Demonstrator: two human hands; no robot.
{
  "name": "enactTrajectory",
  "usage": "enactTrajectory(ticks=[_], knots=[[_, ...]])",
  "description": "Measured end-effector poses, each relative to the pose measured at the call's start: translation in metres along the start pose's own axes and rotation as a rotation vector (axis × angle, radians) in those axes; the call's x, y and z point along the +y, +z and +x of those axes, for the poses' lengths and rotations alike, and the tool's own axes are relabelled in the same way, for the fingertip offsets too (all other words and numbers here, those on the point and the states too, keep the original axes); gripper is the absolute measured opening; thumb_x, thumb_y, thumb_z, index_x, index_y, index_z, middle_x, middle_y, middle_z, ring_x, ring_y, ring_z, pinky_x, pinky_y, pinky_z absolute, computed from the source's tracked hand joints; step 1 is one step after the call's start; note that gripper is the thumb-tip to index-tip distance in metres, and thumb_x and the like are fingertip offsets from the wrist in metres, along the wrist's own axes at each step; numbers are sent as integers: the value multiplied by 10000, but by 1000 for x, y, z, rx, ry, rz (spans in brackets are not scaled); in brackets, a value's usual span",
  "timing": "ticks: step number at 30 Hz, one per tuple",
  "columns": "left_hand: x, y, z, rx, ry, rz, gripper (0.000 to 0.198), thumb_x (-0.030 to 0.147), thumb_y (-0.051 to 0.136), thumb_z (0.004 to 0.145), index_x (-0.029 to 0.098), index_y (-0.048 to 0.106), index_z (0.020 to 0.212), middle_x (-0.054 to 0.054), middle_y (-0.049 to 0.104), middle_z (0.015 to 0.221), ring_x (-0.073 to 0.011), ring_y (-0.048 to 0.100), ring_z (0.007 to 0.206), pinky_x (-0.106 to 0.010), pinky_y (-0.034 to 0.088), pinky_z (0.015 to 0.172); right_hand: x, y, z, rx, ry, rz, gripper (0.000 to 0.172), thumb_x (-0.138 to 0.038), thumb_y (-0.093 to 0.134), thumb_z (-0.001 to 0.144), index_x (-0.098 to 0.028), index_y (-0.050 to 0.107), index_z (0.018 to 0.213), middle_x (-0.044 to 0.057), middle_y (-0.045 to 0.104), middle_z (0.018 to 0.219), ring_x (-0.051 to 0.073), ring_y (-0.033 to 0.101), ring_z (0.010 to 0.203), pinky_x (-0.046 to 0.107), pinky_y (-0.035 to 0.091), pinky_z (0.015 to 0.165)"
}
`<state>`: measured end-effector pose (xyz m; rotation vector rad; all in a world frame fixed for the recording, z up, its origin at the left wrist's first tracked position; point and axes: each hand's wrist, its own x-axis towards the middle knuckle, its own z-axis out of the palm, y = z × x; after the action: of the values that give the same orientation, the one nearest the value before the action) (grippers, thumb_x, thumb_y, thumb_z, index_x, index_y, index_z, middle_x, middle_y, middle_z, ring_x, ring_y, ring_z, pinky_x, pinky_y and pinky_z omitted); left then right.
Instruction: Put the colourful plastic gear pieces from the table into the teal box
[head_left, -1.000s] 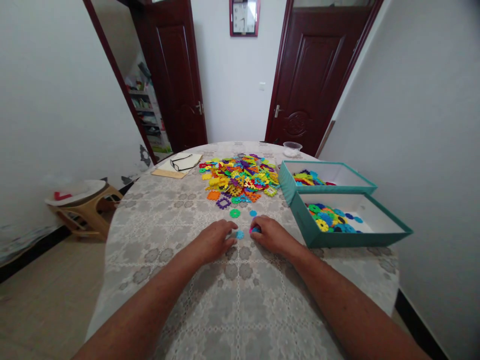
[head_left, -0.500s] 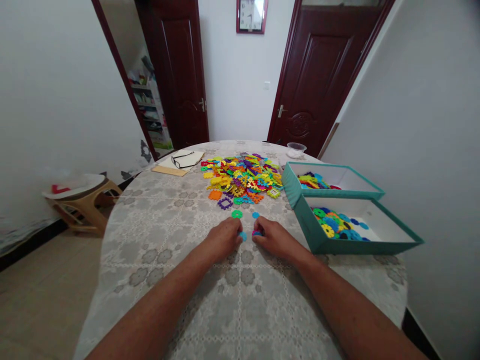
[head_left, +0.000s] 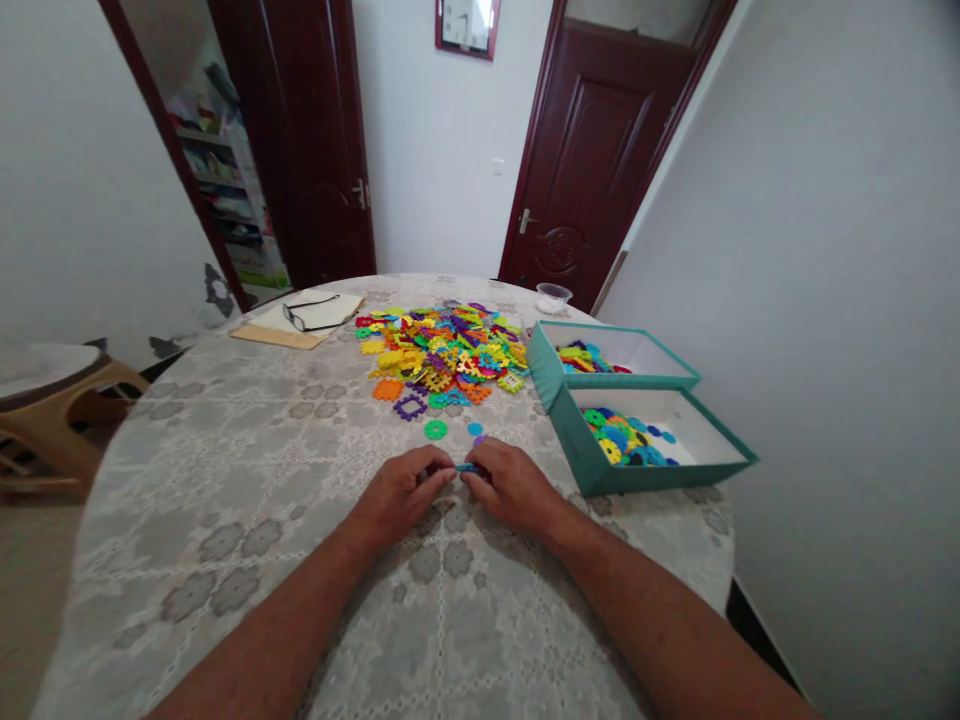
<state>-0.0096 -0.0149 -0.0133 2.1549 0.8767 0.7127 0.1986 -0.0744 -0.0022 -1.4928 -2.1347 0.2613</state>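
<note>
My left hand (head_left: 401,492) and my right hand (head_left: 507,487) meet fingertip to fingertip low on the round table (head_left: 225,470). Between the fingertips both hands pinch small plastic snowflake pieces (head_left: 466,467), blue with a bit of pink. Just beyond the hands lie a loose green disc (head_left: 435,430), a small blue disc (head_left: 475,429) and a purple square ring (head_left: 409,406). Farther back spreads a big pile of colourful plastic pieces (head_left: 442,354).
Two teal boxes stand to the right: the near one (head_left: 660,470) holds round pieces, the far one (head_left: 551,365) other pieces. Glasses on a notebook (head_left: 300,320) lie back left, a small clear bowl (head_left: 553,295) at the back. A wooden stool (head_left: 45,410) stands left.
The view swung so everything shifted left. My hands closed in on each other and now pinch the small blue and pink pieces together between their fingertips.
</note>
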Motion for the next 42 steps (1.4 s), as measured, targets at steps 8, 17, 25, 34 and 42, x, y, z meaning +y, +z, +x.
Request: enactTrajectory(ticks=[8,17,25,34,42], knots=[[-15,3,2,127,-10,200,265,409,483,1011,227,675,985,-52,740,981,-216,666,927,-345,518,904,27,-80,-13,434,225,-374,145,-304,539,1011,-203,637,980,91,662,955,230,580,900,325,410,812],[-33,11,5,278,133,341,203,303,542,984,197,676,1093,-103,726,1091,-264,645,1081,-439,515,996,80,-107,-31,706,342,-651,224,-254,536,967,-149,674,1109,149,691,1044,300,595,1000,416,429,915],[-28,10,6,228,87,389,108,215,586,925,187,683,967,-99,720,1032,-259,637,1053,-424,502,1001,27,-19,-4,201,93,-243,194,-273,545,1008,-188,668,1132,116,692,1091,247,624,1056,356,468,978],[-24,17,5,133,16,539,411,293,646,920,215,635,1323,-120,600,1463,-339,454,1426,-559,317,1213,47,14,18,23,364,-123,136,-311,658,901,-194,683,965,81,669,1027,212,618,980,297,445,895],[-21,18,2,70,13,555,454,368,589,964,219,569,1393,-125,580,1492,-352,444,1441,-610,294,1211,54,3,36,-113,399,-87,182,-286,711,803,-177,689,947,69,701,949,213,614,890,284,406,760]])
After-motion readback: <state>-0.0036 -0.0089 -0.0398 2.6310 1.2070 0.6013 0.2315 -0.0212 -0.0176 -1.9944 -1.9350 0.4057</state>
